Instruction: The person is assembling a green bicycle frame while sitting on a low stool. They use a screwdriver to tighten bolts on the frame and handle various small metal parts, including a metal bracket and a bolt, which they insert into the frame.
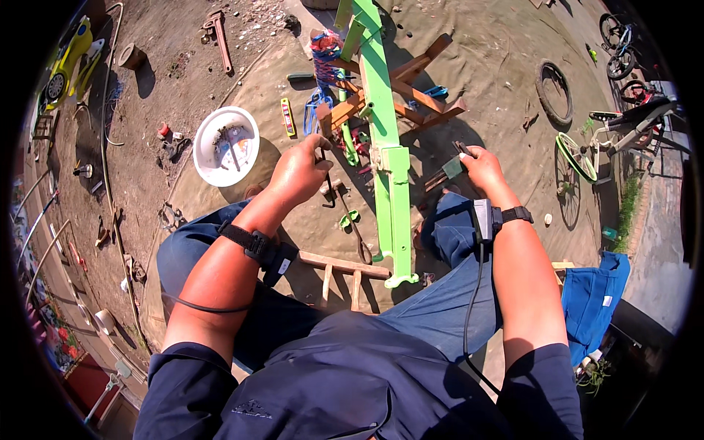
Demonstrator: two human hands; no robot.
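Note:
A long bright green metal beam [381, 110] runs away from me between my knees, propped at its far part on a crossed wooden stand [422, 99]. Left of the beam, my left hand [299, 170] is closed on a thin dark bent metal rod [329, 192] that hangs downward from the fingers. My right hand [484, 169] is closed at the beam's right side, its fingertips pinching a small dark piece [463, 149] whose kind I cannot make out. A dark green flat piece [452, 168] with thin rods lies close to those fingers; whether it is held I cannot tell.
A white basin [226, 147] stands left of my left hand, near a yellow level [287, 117]. A red pipe wrench [219, 42] lies farther off. Blue-red cord [325, 59] wraps the stand. A tyre [554, 93] and bicycles [623, 128] are at right. A low wooden frame [341, 265] is below the beam.

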